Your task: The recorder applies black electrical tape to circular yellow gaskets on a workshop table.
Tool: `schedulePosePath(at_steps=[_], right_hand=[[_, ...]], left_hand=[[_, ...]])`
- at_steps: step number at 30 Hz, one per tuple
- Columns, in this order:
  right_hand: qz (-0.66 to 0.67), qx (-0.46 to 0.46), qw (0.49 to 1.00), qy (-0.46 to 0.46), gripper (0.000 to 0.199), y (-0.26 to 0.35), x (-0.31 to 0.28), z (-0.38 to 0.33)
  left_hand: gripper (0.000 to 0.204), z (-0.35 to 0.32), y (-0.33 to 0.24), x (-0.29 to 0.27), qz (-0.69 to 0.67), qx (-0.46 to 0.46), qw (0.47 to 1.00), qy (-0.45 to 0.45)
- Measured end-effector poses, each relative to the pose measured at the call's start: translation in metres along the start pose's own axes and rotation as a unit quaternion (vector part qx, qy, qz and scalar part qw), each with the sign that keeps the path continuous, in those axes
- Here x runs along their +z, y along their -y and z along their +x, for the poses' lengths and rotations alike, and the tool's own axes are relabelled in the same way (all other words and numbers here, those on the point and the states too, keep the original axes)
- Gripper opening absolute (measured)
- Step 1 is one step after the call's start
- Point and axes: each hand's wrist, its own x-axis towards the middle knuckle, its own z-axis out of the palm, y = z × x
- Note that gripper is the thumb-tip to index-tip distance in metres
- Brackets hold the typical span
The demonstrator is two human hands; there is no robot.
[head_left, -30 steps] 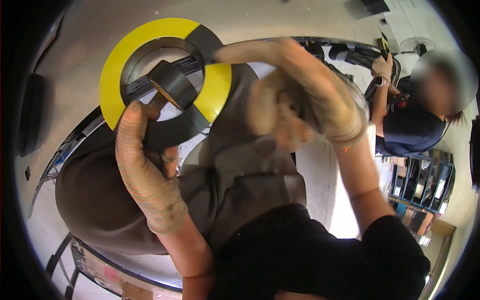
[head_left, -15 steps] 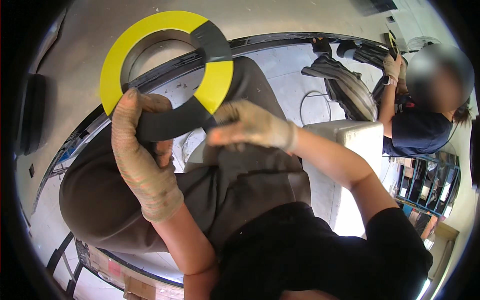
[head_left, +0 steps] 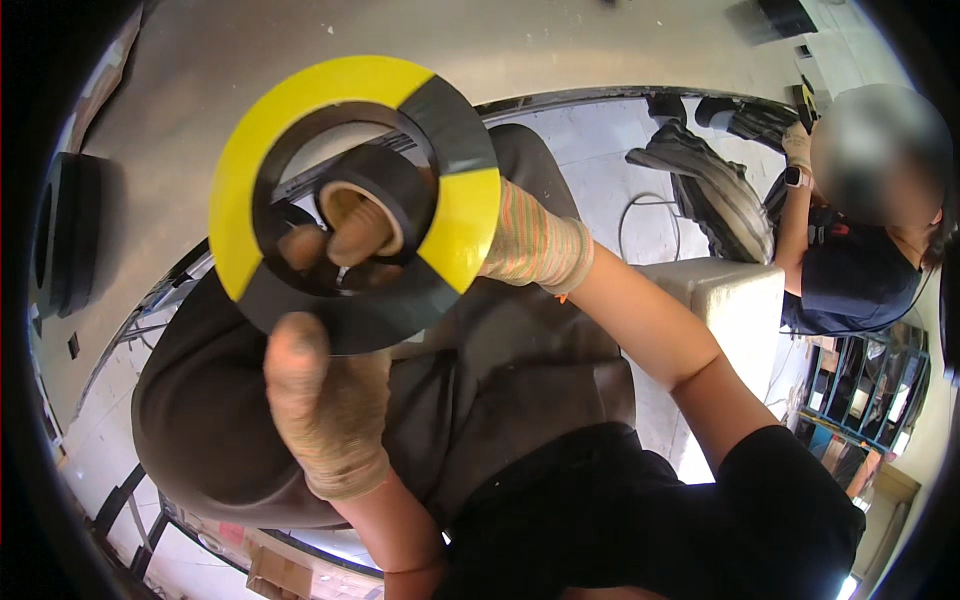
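Head view. Compared with half a second earlier, the ring [head_left: 350,190] now sits larger and more central, and the right hand [head_left: 345,235], then spread open in front of the lap, has moved up behind the ring so that its fingers [head_left: 300,245] show through the hole. A small roll [head_left: 385,195] of black tape, absent from the frame half a second earlier, is again in view inside the hole.

The ring is a flat disc, yellow over its left and right arcs and black at the upper right and along the bottom. The left hand [head_left: 325,405], gloved, grips its lower black edge from below, thumb pressed on the near face; this grip is clenched on the ring. The right hand, also gloved with a striped cuff [head_left: 535,245], reaches in from the right behind the ring and holds the roll in its fingertips, closed around it. The roll lies within the ring's opening, above the left grip and apart from it.

Far right, another person [head_left: 850,270] in a dark top sits beside a white block [head_left: 735,300]. Grey fabric [head_left: 480,370] covers the lap below the hands.
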Motion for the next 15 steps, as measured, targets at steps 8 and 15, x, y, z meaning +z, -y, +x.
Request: schedulePosePath(at_steps=[8, 15], right_hand=[[0.044, 0.094, 0.992, -0.066, 0.075, 0.003, 0.019, -0.007], [0.307, 0.118, 0.93, -0.166, 0.029, 0.013, 0.04, -0.03]], left_hand=[[0.066, 0.005, 0.012, 0.026, 0.131, 0.089, 0.987, -0.018], [0.05, 0.006, 0.013, 0.036, 0.112, 0.058, 0.99, -0.058]])
